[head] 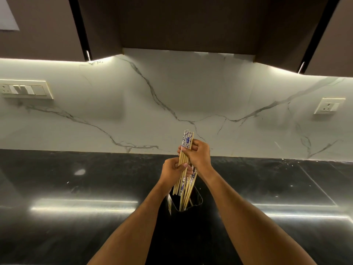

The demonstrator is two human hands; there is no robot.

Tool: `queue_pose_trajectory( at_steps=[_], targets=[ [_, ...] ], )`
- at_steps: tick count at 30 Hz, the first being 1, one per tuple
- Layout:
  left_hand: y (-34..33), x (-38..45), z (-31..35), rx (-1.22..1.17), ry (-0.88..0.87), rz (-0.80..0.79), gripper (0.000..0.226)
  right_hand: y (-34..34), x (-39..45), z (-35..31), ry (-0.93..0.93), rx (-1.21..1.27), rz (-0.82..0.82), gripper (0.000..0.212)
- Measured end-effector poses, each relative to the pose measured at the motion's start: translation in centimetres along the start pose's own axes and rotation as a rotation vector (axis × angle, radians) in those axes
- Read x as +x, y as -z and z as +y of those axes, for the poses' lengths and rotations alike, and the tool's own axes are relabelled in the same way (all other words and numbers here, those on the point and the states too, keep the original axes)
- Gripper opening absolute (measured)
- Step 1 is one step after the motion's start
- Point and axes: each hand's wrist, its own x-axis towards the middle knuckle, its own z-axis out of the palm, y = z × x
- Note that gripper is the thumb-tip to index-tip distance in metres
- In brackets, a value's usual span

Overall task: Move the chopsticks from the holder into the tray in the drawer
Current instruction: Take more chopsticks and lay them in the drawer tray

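Both hands were clamped on one bundle of chopsticks (183, 163) above the black holder (193, 199), which stood on the dark countertop (76, 188). The right hand (199, 155) gripped the bundle near its blue-patterned upper ends, which projected past the fingers toward 12 o'clock. The left hand (172, 169), at 7 o'clock of the right, pinched the shafts lower down. The lower tips of several chopsticks reached into the holder's open mouth at 6 o'clock.

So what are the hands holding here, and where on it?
Both grip the chopsticks: right hand just below the blue-patterned tops, left hand lower on the shafts, tips still in the holder.
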Motion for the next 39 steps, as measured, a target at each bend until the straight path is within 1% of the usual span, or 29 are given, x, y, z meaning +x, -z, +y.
queue_pose_trajectory(
  at_steps=[4, 6, 8, 12, 15, 17, 19, 22, 24, 26, 29, 32, 35, 39],
  targets=[
    [0.0, -1.6, 1.4, -0.051, 0.027, 0.011, 0.015, 0.5, -1.7, -1.2, 0.049, -0.015, 0.032, 0.008],
    [0.0, -2.6, 2.0, -0.061, 0.030, 0.025, 0.015, 0.8, -2.7, -2.0, 0.047, -0.004, 0.085, 0.009],
    [0.1, -3.5, 2.3, -0.053, 0.026, 0.059, 0.014, 1.3, -3.6, -3.0, 0.040, 0.061, 0.139, 0.014],
    [0.8, -4.8, 2.8, -0.113, 0.097, 0.201, 0.010, 2.6, -5.0, -4.9, 0.125, 0.088, 0.273, 0.016],
    [1.7, -5.7, 2.9, -0.144, 0.121, 0.350, 0.015, 3.6, -6.0, -6.1, 0.168, 0.114, 0.401, 0.020],
    [2.1, -6.2, 2.8, -0.189, 0.118, 0.433, 0.017, 4.1, -6.8, -6.4, 0.175, 0.153, 0.430, 0.017],
    [2.1, -6.6, 3.0, -0.254, 0.135, 0.448, 0.019, 4.2, -7.7, -6.4, 0.151, 0.182, 0.399, 0.012],
    [1.6, -6.9, 4.2, -0.446, 0.185, 0.399, 0.019, 3.6, -9.2, -5.8, 0.091, 0.186, 0.317, 0.019],
    [1.3, -7.0, 5.2, -0.564, 0.190, 0.354, 0.018, 2.9, -10.2, -5.0, 0.058, 0.151, 0.261, 0.021],
    [1.2, -7.0, 5.9, -0.630, 0.180, 0.321, 0.019, 2.1, -11.1, -4.2, 0.034, 0.081, 0.246, 0.021],
    [1.2, -7.2, 6.9, -0.657, 0.163, 0.315, 0.019, 1.3, -12.2, -3.0, 0.012, -0.016, 0.233, 0.020],
    [1.3, -7.4, 7.2, -0.659, 0.152, 0.301, 0.020, 0.7, -13.2, -2.1, 0.005, -0.051, 0.173, 0.015],
    [1.4, -7.8, 7.2, -0.660, 0.147, 0.283, 0.021, 0.4, -13.7, -1.7, 0.020, -0.147, 0.138, 0.012],
    [1.4, -8.2, 7.3, -0.637, 0.144, 0.267, 0.022, 0.1, -13.7, -1.6, 0.030, -0.251, 0.082, 0.012]
  ],
)
